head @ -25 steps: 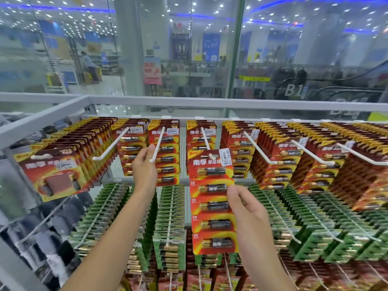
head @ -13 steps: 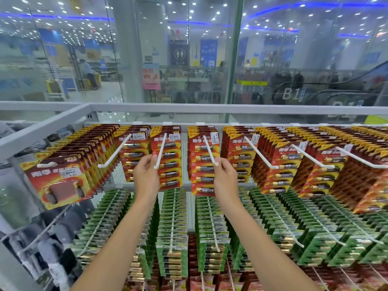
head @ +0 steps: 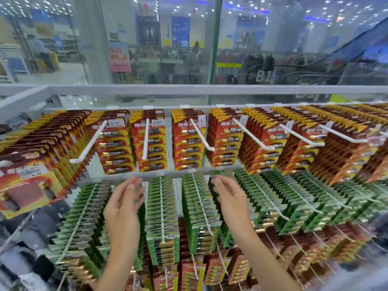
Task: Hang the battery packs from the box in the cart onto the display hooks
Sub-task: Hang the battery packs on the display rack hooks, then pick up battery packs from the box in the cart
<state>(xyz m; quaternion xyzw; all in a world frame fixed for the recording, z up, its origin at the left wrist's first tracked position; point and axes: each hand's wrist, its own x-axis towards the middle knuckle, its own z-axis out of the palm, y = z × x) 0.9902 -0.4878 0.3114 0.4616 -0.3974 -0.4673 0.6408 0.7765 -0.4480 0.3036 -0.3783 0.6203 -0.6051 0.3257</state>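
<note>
Presently both hands are raised before the battery display and hold nothing: the left hand [head: 123, 202] has its fingers [head: 134, 183] nearly straight and loosely spread, and the right hand [head: 231, 198] has its fingers [head: 218, 181] relaxed, slightly bent and apart, the two palms turned towards each other. Just above the fingertips runs a grey rail [head: 189, 171], and above that hang the red battery packs [head: 186, 143], threaded in rows on white display hooks [head: 202, 136] whose upturned tips point out towards the person. Between the two sets of fingers, and directly behind and below them, hang the green battery packs [head: 162, 206] on their own thinner hooks. Well to the left of the left fingers hangs a larger red pack with a single block battery [head: 29, 181]. Far beyond the fingertips, behind the display, stands a glass wall [head: 168, 49].
</note>
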